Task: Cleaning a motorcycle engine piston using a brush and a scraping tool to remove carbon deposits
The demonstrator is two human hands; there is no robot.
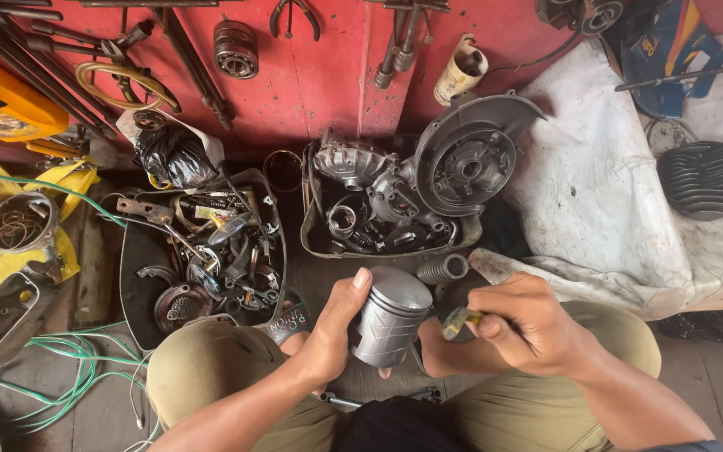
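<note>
green wire (60, 368) is looping across the floor at the lower left of the frame, beside a dark tray of small metal parts (140, 289). left hand (328, 331) is wrapping its fingers around a silver piston (388, 318) in the lower centre, thumb lying up its side. above it, a second tray (315, 243) is holding grey engine casings against the red wall (311, 75). right hand (529, 322) is clenching a small yellow-handled tool (462, 320), its tip just beside the piston. white cloth (604, 192) is lying at the right, bearing a finned cylinder head (707, 180).
</note>
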